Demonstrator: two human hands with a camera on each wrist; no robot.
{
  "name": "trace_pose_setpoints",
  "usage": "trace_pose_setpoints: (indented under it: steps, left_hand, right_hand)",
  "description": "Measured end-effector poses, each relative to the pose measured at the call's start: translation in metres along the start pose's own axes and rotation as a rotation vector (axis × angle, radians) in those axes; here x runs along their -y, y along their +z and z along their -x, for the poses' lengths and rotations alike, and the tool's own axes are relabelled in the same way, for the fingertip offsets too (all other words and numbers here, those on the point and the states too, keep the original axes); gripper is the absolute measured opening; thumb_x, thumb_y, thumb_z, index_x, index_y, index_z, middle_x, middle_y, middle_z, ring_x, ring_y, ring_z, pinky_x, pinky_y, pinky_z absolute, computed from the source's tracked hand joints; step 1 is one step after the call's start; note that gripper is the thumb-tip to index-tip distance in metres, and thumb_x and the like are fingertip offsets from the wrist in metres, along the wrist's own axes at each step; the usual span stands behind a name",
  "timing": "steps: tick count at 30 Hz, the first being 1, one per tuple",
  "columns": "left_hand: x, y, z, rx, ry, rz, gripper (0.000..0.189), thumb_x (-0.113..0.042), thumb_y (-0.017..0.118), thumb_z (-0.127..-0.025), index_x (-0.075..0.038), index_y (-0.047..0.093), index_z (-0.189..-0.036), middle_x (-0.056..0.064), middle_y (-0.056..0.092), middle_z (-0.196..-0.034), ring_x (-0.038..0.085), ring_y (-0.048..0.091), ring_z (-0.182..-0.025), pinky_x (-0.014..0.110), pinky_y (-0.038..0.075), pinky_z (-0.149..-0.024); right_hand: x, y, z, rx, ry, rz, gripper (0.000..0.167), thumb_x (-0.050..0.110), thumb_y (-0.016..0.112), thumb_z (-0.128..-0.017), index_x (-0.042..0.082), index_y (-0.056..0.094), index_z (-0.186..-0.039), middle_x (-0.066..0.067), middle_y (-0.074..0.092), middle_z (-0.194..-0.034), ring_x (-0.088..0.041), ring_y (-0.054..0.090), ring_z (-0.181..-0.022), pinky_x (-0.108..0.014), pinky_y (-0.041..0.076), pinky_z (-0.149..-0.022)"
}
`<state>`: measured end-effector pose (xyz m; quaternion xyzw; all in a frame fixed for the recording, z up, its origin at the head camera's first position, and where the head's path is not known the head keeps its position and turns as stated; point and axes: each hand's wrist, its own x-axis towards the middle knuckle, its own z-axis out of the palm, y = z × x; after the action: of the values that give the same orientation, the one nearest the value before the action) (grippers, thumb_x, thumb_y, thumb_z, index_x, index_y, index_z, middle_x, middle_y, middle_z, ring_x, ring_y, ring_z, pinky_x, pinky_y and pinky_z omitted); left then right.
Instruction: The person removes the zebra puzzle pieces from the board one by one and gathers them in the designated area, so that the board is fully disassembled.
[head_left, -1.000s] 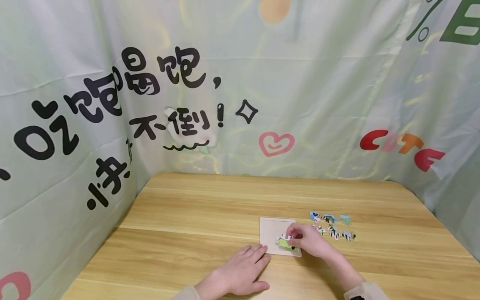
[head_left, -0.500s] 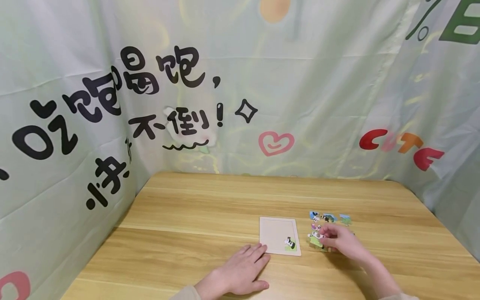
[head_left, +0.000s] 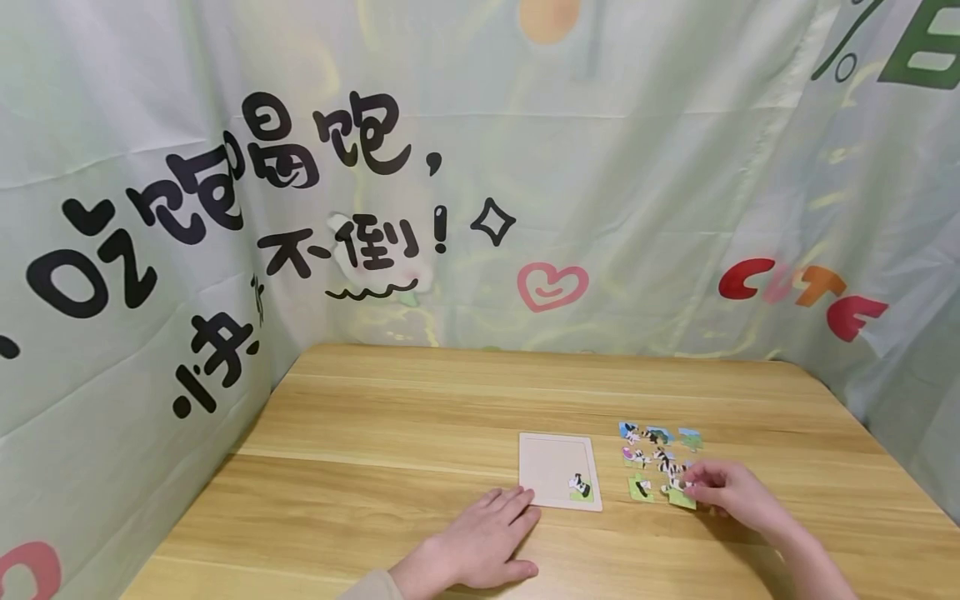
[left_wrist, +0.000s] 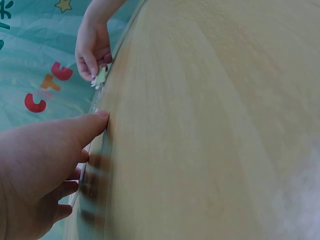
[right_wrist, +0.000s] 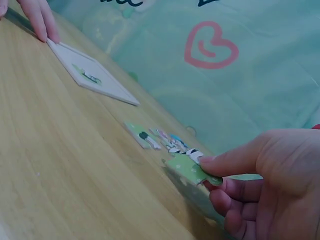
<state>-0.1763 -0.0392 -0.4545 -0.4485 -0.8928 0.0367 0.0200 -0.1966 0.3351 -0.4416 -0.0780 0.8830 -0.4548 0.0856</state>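
Observation:
My right hand (head_left: 738, 497) pinches a green jigsaw piece (head_left: 682, 499) with black-and-white markings between thumb and fingers, at the lower right of the loose pieces. In the right wrist view the pinched piece (right_wrist: 185, 167) is tilted above the table, its shadow below. A pale square puzzle tray (head_left: 551, 458) lies left of that hand, with one panda piece (head_left: 581, 487) in its lower right corner. My left hand (head_left: 487, 537) lies flat on the table, fingers straight, fingertips at the tray's lower left corner.
Several loose jigsaw pieces (head_left: 660, 436) lie in rough rows right of the tray, among them a green one (head_left: 640, 488) nearest the tray. The wooden table (head_left: 375, 467) meets a printed fabric curtain (head_left: 637, 208) at the back and sides.
My right hand has carried the green piece from above the tray rightward, across the loose pieces. The panda piece in the tray corner has come into view. My left hand has stayed put.

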Motion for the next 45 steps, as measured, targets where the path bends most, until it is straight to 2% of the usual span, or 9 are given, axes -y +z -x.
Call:
trace_pose_setpoints:
  steps: [3, 8, 12, 23, 31, 39, 45]
  left_hand:
    - [0.000, 0.000, 0.000, -0.001, 0.002, -0.002, 0.068, -0.058, 0.038, -0.092, -0.011, 0.039, -0.140, 0.009, 0.034, -0.146, 0.021, 0.030, -0.134, 0.037, 0.030, -0.106]
    - [0.000, 0.000, 0.000, -0.003, 0.007, -0.005, 0.068, -0.059, 0.037, -0.092, -0.011, 0.039, -0.140, 0.009, 0.034, -0.146, 0.021, 0.030, -0.134, 0.036, 0.030, -0.106]
    - [0.000, 0.001, 0.000, -0.007, 0.008, -0.009, 0.067, -0.058, 0.037, -0.092, -0.011, 0.040, -0.140, 0.009, 0.035, -0.146, 0.021, 0.030, -0.134, 0.036, 0.030, -0.106]
    - [0.000, 0.001, 0.000, -0.002, -0.003, -0.005, 0.067, -0.059, 0.037, -0.092, -0.012, 0.040, -0.140, 0.008, 0.034, -0.146, 0.021, 0.030, -0.134, 0.036, 0.030, -0.107]
    - [-0.001, 0.001, 0.000, 0.000, -0.009, -0.002, 0.067, -0.059, 0.037, -0.092, -0.012, 0.040, -0.140, 0.008, 0.034, -0.147, 0.020, 0.029, -0.135, 0.036, 0.029, -0.107]
    - [-0.001, 0.002, -0.001, 0.006, -0.012, -0.007, 0.068, -0.059, 0.036, -0.092, -0.012, 0.039, -0.140, 0.007, 0.033, -0.147, 0.020, 0.028, -0.135, 0.035, 0.029, -0.107]
    - [-0.001, 0.001, 0.000, 0.017, -0.013, 0.000, 0.068, -0.059, 0.036, -0.092, -0.013, 0.039, -0.141, 0.007, 0.032, -0.147, 0.020, 0.027, -0.135, 0.035, 0.029, -0.107]
  right_hand:
    - [-0.002, 0.000, 0.000, -0.007, 0.014, 0.055, 0.021, 0.010, 0.062, -0.086, -0.006, 0.060, -0.098, -0.002, 0.054, -0.072, -0.007, 0.046, -0.058, -0.024, 0.043, -0.050]
    - [-0.002, 0.007, -0.004, -0.095, 0.029, 0.206, 0.014, 0.011, 0.065, -0.084, 0.000, 0.064, -0.093, -0.001, 0.055, -0.074, -0.007, 0.045, -0.063, -0.023, 0.041, -0.055]
    - [0.000, 0.011, -0.006, -0.138, 0.047, 0.269, 0.011, 0.012, 0.067, -0.083, 0.003, 0.064, -0.089, 0.000, 0.057, -0.075, -0.008, 0.047, -0.066, -0.024, 0.040, -0.058]
    - [0.003, 0.014, -0.004, -0.170, 0.022, 0.307, 0.013, 0.013, 0.069, -0.081, 0.003, 0.061, -0.086, 0.001, 0.053, -0.072, -0.006, 0.045, -0.064, -0.024, 0.038, -0.059]
    - [0.008, 0.014, 0.000, -0.102, 0.005, 0.290, 0.027, 0.018, 0.077, -0.072, 0.005, 0.059, -0.088, -0.001, 0.050, -0.075, -0.009, 0.044, -0.068, -0.024, 0.039, -0.061]
    - [0.006, 0.013, -0.001, -0.093, -0.002, 0.300, 0.024, 0.012, 0.076, -0.072, 0.005, 0.062, -0.091, -0.001, 0.050, -0.076, -0.009, 0.044, -0.070, -0.024, 0.040, -0.061]
    - [0.008, 0.014, -0.003, -0.101, 0.014, 0.275, 0.024, 0.014, 0.075, -0.075, 0.004, 0.062, -0.092, -0.001, 0.052, -0.077, -0.009, 0.046, -0.070, -0.024, 0.040, -0.062]
